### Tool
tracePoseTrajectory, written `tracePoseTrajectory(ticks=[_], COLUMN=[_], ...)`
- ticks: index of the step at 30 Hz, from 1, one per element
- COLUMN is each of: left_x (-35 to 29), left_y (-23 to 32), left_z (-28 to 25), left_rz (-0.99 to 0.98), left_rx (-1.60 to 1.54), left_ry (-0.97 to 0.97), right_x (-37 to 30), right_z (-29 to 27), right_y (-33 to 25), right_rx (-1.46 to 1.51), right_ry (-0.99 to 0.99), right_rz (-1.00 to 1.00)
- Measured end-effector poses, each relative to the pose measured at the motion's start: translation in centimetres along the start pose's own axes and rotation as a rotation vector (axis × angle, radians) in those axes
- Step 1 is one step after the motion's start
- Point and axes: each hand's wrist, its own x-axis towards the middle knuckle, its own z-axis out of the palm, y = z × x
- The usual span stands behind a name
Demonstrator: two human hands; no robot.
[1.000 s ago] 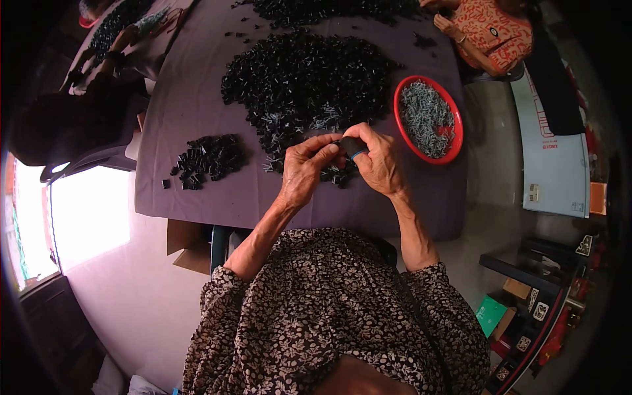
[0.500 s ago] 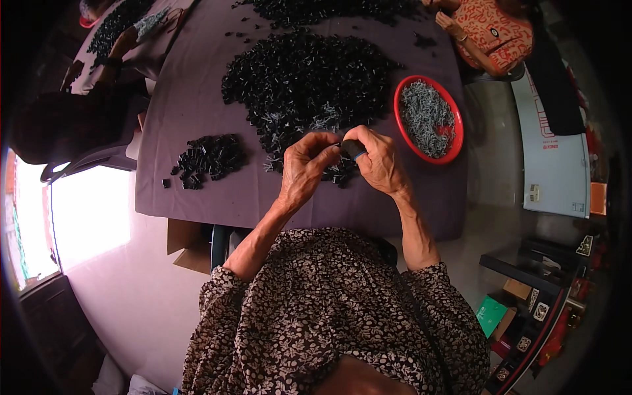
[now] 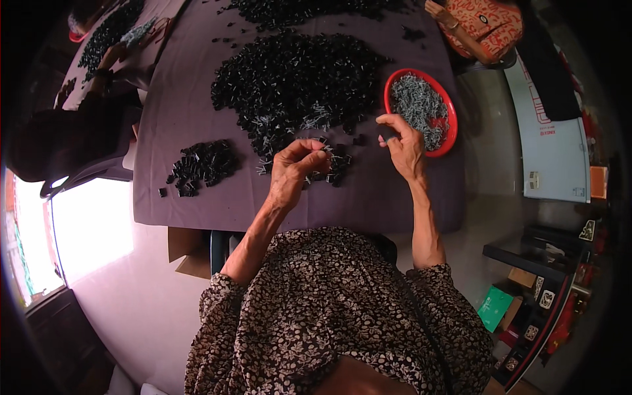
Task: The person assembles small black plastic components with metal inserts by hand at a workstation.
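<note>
My left hand (image 3: 289, 174) is held over the near edge of the large pile of small black plastic pieces (image 3: 296, 79). Its thumb and forefinger are pinched together; whatever is between them is too small to make out. My right hand (image 3: 406, 150) hovers beside the red basin (image 3: 452, 108), thumb and forefinger apart, with a dark cover (image 3: 390, 133) at the thumb. Thin grey pins (image 3: 418, 99) fill much of the basin. More grey pins (image 3: 316, 116) lie on the near part of the black pile.
A smaller heap of black pieces (image 3: 204, 164) lies to the left on the purple tablecloth (image 3: 178, 118). Another dark pile (image 3: 296, 10) spreads at the far edge. One person in an orange patterned top (image 3: 487, 29) sits at far right; another person in dark clothing (image 3: 59, 141) sits at left.
My hands have moved apart. The right one went right to the basin's near-left side, its fingers opening, while the left went slightly left and down, still pinched.
</note>
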Motion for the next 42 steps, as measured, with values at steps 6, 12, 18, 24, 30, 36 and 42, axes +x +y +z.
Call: tracePoseTrajectory(ticks=[6,12,18,24,30,36,42], left_x=[0.0,0.0,0.4,0.5,0.4,0.0,-0.2], left_y=[0.8,0.4,0.6,0.6,0.6,0.8,1.0], left_z=[0.1,-0.3,0.5,0.8,1.5,1.4,1.6], left_rz=[0.008,-0.011,-0.005,-0.007,0.014,-0.004,0.019], left_rx=[-0.008,-0.017,-0.019,-0.039,-0.125,-0.258,-0.201], left_ry=[0.004,0.062,0.047,0.047,-0.016,0.017,0.021], right_x=[0.2,0.3,1.5,0.6,-0.1,-0.3,-0.5], right_z=[1.8,2.9,2.4,2.6,3.2,3.6,3.7], right_y=[5.3,5.0,5.5,2.7,-2.2,-3.8,-4.6], right_rx=[-0.392,-0.603,-0.684,-0.061,0.169,0.093,-0.08], right_ry=[-0.111,-0.194,-0.363,-0.27,-0.243,-0.213,-0.182], right_rz=[-0.154,-0.363,-0.425,0.055,-0.1,-0.312,-0.334])
